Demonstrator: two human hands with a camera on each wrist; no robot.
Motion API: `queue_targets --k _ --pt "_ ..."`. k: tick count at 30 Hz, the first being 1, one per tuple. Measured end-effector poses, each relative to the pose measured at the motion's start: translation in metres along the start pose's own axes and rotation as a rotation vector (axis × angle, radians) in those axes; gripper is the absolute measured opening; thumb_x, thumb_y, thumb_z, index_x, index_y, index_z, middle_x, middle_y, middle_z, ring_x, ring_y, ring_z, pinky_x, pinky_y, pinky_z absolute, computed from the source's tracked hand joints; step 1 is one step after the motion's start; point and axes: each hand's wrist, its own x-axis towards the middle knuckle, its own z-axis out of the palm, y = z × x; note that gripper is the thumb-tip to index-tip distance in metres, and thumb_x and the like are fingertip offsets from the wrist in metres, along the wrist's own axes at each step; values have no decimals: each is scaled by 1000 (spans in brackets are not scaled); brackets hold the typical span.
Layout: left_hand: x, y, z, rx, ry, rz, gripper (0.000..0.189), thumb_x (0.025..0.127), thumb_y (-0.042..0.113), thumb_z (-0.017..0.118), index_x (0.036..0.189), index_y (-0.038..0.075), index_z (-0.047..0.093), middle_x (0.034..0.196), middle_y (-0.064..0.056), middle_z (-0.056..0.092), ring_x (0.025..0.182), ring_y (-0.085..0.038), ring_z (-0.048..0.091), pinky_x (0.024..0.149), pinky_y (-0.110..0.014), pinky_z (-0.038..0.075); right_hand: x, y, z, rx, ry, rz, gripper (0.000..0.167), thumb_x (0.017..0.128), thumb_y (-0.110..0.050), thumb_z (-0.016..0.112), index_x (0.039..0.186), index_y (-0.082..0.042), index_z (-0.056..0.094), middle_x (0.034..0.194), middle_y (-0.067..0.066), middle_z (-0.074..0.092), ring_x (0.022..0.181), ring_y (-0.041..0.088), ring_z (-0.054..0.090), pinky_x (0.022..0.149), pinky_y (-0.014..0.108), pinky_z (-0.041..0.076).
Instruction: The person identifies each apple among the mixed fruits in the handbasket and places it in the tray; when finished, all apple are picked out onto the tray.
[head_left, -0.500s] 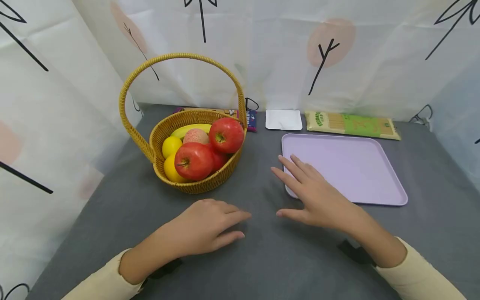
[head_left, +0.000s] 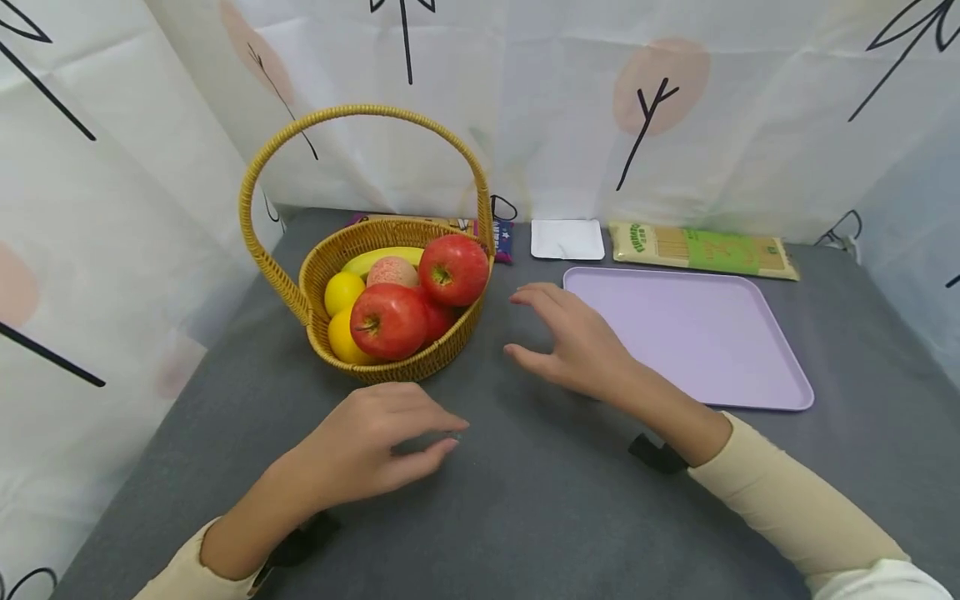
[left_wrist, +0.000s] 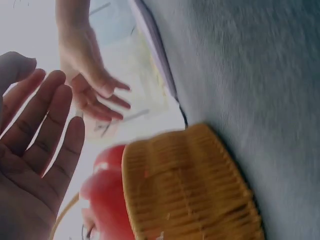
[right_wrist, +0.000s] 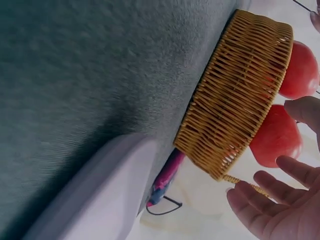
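Note:
A wicker basket with a tall arched handle stands at the left of the grey table. In it lie red apples, yellow fruit, a banana and a pinkish round fruit. My left hand hovers just in front of the basket, fingers relaxed, holding nothing. To the right of the basket my right hand hangs over the table, fingers loosely bent and thumb apart, also holding nothing. The right wrist view shows this hand near the basket, apart from the apples.
A lilac tray lies at the right, partly behind the right forearm. Along the back are a yellow-green noodle packet, a small white square item and a purple packet partly behind the basket. A patterned curtain hangs behind.
The right hand has moved left and away from me, from the tray's near corner towards the basket. The left hand has shifted slightly left and forward. The basket and tray stay put.

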Motion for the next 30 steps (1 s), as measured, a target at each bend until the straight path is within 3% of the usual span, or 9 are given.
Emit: queue_targets --k 6,9,12,16,19,22,25,27,30 --pt "-4 -6 -29 63 44 -34 29 99 40 61 107 17 77 98 11 72 89 -5 66 83 -23 55 18 -2 -1 -8 -36 72 61 85 -33 80 134 -8 56 135 9 57 120 26 55 97 47 51" --pt "-5 -12 -44 92 119 -10 31 99 40 60 106 15 77 98 8 73 87 -7 67 86 -20 53 25 -2 -1 -2 -51 110 66 85 -34 80 139 -7 53 139 9 54 124 26 52 100 47 50" --pt "-7 -20 -58 137 246 26 31 99 36 62 101 9 78 93 3 74 83 -12 66 88 -17 49 31 -1 0 15 -48 133 72 85 -35 80 144 -7 48 143 9 51 129 24 49 103 47 48" --pt "-16 -36 -71 183 495 14 39 96 37 67 86 0 77 81 -8 72 76 -15 62 84 -15 48 37 -1 4 63 -6 126 76 85 -35 81 147 -10 45 147 6 48 133 20 44 106 45 46" --pt "-26 -52 -74 187 701 -73 49 91 40 72 80 -8 71 71 -16 65 71 -10 58 79 -14 47 41 -1 9 106 35 111 77 84 -33 81 147 -11 44 146 5 48 134 18 43 106 45 45" --pt "-38 -69 -73 159 814 -227 50 86 31 78 91 -16 62 77 -12 61 75 -5 55 79 -15 46 45 -2 14 137 67 106 78 83 -33 82 148 -12 44 146 4 47 133 18 44 105 44 47" --pt "-49 -81 -71 108 828 -387 48 80 12 80 114 -13 56 97 -1 59 88 -9 55 84 -20 46 50 -4 18 152 87 96 80 82 -33 83 148 -12 43 145 4 47 130 18 46 102 43 49" --pt "-53 -85 -71 69 803 -456 62 76 -1 80 131 -5 51 112 5 56 99 -16 56 87 -22 47 54 -5 20 161 91 94 81 82 -34 83 148 -13 42 145 4 47 129 19 46 101 42 50" --pt "-55 -89 -71 34 759 -470 74 78 -5 79 143 3 45 128 -2 55 115 -22 54 90 -23 48 61 -7 23 165 95 86 83 81 -34 84 149 -13 41 145 4 46 129 18 45 100 42 50"
